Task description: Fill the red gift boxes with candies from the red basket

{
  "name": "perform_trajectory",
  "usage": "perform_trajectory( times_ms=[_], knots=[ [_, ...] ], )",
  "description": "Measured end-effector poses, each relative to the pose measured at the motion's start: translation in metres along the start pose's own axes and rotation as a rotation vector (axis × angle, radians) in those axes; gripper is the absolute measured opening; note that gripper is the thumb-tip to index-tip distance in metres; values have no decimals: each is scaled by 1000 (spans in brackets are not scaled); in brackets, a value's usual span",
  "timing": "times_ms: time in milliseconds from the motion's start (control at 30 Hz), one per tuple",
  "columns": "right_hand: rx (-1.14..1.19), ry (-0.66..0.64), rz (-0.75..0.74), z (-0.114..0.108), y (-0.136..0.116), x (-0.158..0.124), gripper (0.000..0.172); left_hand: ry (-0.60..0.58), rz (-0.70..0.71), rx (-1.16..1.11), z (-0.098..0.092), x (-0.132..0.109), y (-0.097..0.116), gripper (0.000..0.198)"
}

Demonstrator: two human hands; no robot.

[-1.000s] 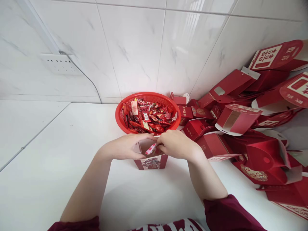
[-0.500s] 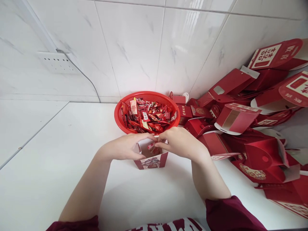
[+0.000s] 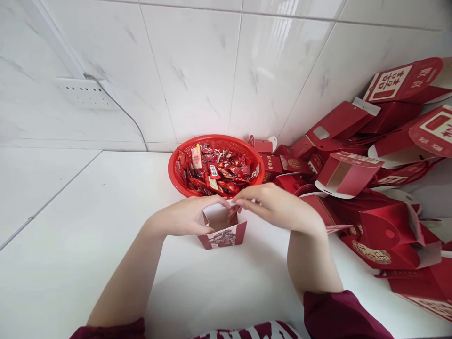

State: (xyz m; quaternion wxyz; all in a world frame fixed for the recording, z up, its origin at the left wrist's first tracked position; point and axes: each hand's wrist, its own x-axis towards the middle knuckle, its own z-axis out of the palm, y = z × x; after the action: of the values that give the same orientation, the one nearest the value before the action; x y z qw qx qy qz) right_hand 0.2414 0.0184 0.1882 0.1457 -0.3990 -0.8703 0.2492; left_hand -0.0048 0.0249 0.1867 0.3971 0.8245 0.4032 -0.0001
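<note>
A small open red gift box (image 3: 222, 236) stands on the white counter in front of me. My left hand (image 3: 187, 215) grips its left flap and rim, fingers curled over the top edge. Over the box's right edge hovers my right hand (image 3: 275, 205), fingers stretched out and holding nothing. Just behind the box sits a red plastic basket (image 3: 175, 165) filled with several red-wrapped candies (image 3: 219, 173).
A heap of folded red gift boxes (image 3: 370, 188) covers the counter's right side up to the tiled wall. A white socket strip (image 3: 84, 92) with a grey cable hangs on the wall at the left. The white counter (image 3: 88, 226) stretches left of the box.
My right hand held a pink-and-white candy over the box; the candy dropped inside, and the hand has now spread its fingers and lifted slightly. The left hand has kept its grip.
</note>
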Motion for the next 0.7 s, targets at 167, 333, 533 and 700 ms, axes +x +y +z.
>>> perform_trajectory(
  times_ms=[167,333,533,700],
  knots=[
    [-104,277,269,-16,25,5,34,-10,-34,17,-1,-1,0,55],
    [-133,-38,285,-2,54,46,39,-4,-29,20,0,-1,0,57],
    [-103,-386,86,18,64,103,32,-38,-34,-59,1,-2,2,59],
    [-137,-278,134,21,77,135,55,-31,16,-29,0,-2,1,55]
  ],
)
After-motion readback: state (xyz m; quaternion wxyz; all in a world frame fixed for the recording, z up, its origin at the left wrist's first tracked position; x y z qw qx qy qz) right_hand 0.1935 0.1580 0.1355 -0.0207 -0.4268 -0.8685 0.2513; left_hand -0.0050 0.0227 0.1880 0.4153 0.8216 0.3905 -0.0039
